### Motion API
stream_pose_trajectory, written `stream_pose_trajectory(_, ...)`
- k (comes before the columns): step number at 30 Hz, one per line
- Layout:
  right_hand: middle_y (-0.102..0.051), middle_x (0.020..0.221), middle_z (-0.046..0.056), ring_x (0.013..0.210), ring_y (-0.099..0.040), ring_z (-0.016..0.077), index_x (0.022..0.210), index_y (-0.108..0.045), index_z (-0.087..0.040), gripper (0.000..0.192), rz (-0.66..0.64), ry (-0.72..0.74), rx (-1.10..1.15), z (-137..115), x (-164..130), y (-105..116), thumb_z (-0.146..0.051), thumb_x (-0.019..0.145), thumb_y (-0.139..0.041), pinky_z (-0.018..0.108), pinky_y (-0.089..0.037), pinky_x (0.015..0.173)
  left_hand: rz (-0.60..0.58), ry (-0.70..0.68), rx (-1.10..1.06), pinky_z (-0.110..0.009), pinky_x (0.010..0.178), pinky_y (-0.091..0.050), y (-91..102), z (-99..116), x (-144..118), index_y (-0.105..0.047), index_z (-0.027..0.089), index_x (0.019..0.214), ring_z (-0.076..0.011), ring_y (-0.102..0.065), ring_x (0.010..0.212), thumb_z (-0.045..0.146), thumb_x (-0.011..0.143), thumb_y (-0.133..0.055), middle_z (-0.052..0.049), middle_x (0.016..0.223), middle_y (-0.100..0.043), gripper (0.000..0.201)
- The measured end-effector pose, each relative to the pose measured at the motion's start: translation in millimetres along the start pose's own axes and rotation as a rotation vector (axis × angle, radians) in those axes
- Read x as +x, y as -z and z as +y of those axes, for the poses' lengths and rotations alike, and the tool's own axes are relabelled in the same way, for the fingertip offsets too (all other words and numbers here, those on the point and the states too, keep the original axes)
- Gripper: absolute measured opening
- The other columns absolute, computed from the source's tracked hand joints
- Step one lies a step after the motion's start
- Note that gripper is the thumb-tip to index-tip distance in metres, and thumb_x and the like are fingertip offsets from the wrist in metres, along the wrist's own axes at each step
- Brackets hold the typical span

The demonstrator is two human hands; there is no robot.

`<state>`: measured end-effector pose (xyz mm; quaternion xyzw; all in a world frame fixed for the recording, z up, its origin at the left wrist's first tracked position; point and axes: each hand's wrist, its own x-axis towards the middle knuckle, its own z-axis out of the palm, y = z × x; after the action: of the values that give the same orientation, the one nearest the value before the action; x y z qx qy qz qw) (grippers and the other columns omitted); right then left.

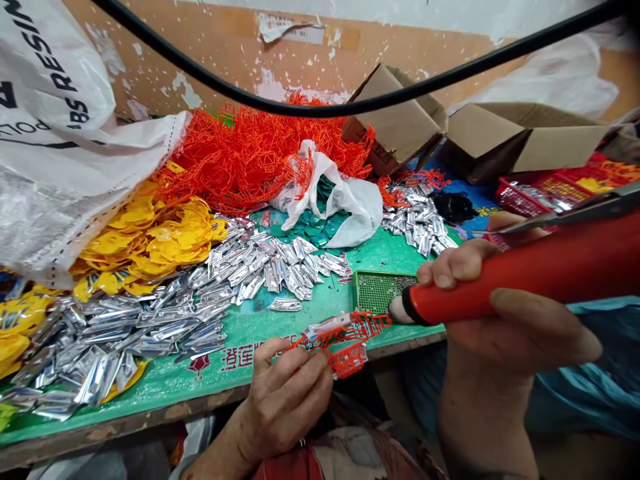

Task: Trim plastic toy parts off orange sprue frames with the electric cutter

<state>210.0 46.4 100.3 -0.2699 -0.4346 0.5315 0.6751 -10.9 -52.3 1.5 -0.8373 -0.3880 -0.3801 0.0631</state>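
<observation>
The right hand [505, 320] has its grip closed around the thick red handle of a pair of scissors [525, 277] (blades pointing right). The left hand [285, 393] pinches a small red plastic lattice frame [350, 337] at the near edge of the green worktop [320, 310], close to the handle's end.

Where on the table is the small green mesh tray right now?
In the head view, the green mesh tray lies right of centre on the green table, beside the red tool's tip, above the orange plastic frame.
</observation>
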Motion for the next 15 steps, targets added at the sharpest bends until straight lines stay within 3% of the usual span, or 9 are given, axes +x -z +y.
stream_pose_trajectory(6,-0.058,0.068,-0.003,0.061,-0.052,0.0161,0.083,-0.062,-0.026,0.026,0.013,0.035,-0.080,3,4,-3,-0.014,0.061,-0.066,0.034,-0.044,0.063,0.006,0.025,-0.062,-0.040,0.087,-0.039,-0.4,-1,11,-0.068,0.019,0.094,-0.0183,-0.060,0.080,0.007,0.089,-0.055,-0.003,0.088,-0.078,0.019)
stream_pose_trajectory(15,-0.062,0.068,-0.002,0.060,-0.057,0.0161,0.079,-0.062,-0.023,0.020,0.040,0.078,-0.123,16,7,1,-0.012,0.062,-0.064,0.034,-0.047,0.063,0.042,0.210,-0.149,-0.036,0.075,-0.042,1.2,2,19,-0.066,0.020,0.088,-0.0172,-0.057,0.073,0.006,0.082,-0.066,0.000,0.079,-0.076,0.016)
